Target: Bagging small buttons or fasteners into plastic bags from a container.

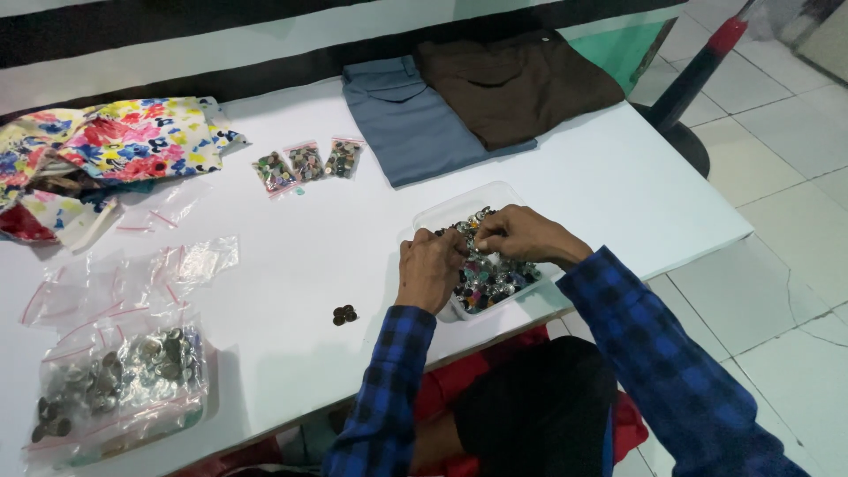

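Both hands, left hand (430, 269) and right hand (521, 234), are working over the clear tub (450, 212) of mixed buttons (495, 278) near the counter's (353, 256) front edge, fingers pinching buttons together for sorting.

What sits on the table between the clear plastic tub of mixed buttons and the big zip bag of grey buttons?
Head view: a small cluster of dark buttons on bare white table.

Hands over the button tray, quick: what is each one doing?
Left hand: fingers curled over the clear tray of buttons; any grip hidden.
Right hand: fingertips pinched together there; contents too small to tell.
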